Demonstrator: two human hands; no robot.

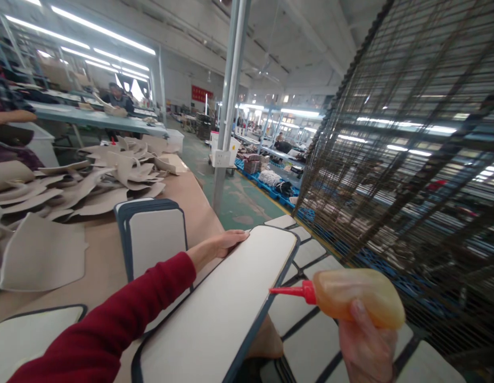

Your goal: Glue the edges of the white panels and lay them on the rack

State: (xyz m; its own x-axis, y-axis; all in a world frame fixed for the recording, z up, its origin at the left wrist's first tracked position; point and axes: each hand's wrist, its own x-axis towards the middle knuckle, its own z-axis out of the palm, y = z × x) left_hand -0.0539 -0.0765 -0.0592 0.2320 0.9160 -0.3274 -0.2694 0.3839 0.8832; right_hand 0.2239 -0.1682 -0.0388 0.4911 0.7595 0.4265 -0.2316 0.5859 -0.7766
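1. The long white panel point(227, 298) with dark edging is the landmark here. Its long axis runs from the wearer's near side forward, slanting rightward as it goes away.
2. The left hand point(227, 243) grasps this panel by its left long edge, close to the far end. Some of its fingers are hidden, so how far they wrap underneath cannot be told.
3. The right hand point(367, 338) is clasped round an amber squeeze bottle point(359, 295), out beyond the panel's right long edge. From that hand, the panel lies to the left.
4. The bottle lies roughly level, crosswise to the panel, with its red nozzle point(289, 291) pointing left. The tip overlaps the panel's right border in view; whether it touches or hovers just above cannot be told.
5. The left hand is the nearer one, in contact with the panel; the right comes close only through the nozzle.
6. Left of the panel, just beyond the left forearm, stands a stack of smaller edged panels point(159, 239). Right of the panel, and lower, more pale panels point(311, 330) lie in rows with dark gaps between.
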